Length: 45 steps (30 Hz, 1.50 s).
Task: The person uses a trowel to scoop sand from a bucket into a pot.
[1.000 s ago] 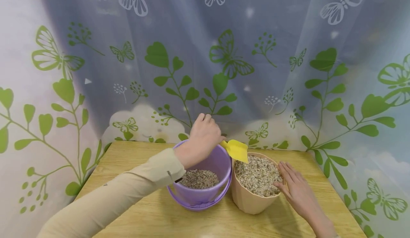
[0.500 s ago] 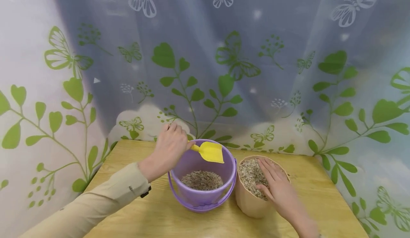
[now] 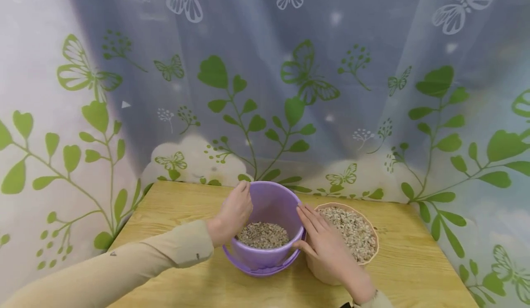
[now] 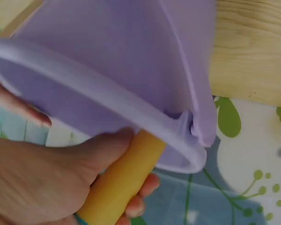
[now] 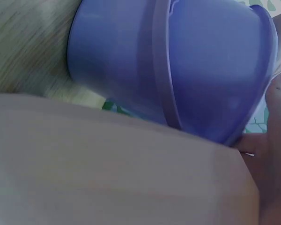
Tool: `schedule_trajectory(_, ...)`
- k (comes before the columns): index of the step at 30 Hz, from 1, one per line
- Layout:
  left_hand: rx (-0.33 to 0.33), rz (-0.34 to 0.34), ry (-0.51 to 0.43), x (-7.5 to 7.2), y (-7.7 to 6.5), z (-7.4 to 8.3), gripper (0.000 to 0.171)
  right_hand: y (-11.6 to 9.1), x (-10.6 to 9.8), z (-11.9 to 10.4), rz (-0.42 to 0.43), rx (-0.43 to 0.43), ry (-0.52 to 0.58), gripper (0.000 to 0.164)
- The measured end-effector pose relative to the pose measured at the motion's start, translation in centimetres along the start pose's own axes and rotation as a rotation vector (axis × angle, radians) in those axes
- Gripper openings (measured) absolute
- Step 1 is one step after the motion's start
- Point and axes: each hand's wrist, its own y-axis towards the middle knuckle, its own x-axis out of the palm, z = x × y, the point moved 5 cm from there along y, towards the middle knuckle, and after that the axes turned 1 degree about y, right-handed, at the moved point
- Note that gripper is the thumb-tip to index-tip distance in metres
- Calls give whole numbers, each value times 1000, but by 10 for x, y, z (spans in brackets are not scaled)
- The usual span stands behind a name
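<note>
My left hand (image 3: 235, 210) is at the left rim of the purple bucket (image 3: 269, 257). It grips the yellow handle (image 4: 126, 180) of a small toy shovel, thumb close to the rim; the shovel's blade is hidden in the left wrist view behind the bucket's rim. Coarse speckled grains (image 3: 265, 235) cover the bucket's bottom. My right hand (image 3: 327, 243), fingers extended, rests its fingertips at the bucket's right rim. That hand and wrist partly cover a peach-coloured pot (image 3: 377, 248), which stands close beside the bucket, filled nearly to its rim with similar grains (image 3: 352, 229).
Both containers stand on a wood-grain table (image 3: 182, 206). Behind and at the sides hangs a cloth (image 3: 256, 68) printed with butterflies and leaves. The bucket's purple carrying handle (image 3: 262, 272) hangs down at its front.
My left hand moved left from over the bucket with the shovel, then lowered to the bucket's left rim. My right hand went from the pot's right rim across its grains to the bucket's rim.
</note>
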Motion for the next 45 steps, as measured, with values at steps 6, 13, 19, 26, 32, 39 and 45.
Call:
schedule_trajectory(6, 148, 13, 60, 6, 3, 16, 34, 1, 5, -5, -44, 47, 36, 85)
schedule_trajectory(13, 92, 164, -169, 13, 9, 7, 18, 1, 6, -6, -46, 63, 42, 81)
schedule_trajectory(19, 54, 174, -414, 23, 6, 4, 26, -1, 5, -5, -41, 83, 66, 79)
schedule_trajectory(26, -15, 103, -704, 31, 6, 4, 38, -2, 6, -4, -27, 70, 74, 79)
schedule_trajectory(32, -96, 71, -877, 32, 10, 9, 42, -3, 6, -4, -17, 63, 86, 81)
schedule_trajectory(39, -184, 101, -970, 37, 16, 13, 43, -4, 6, -2, -22, 80, 93, 81)
schedule_trajectory(45, -209, 141, -971, 40, 18, 11, 48, -4, 8, -2, -32, 80, 94, 80)
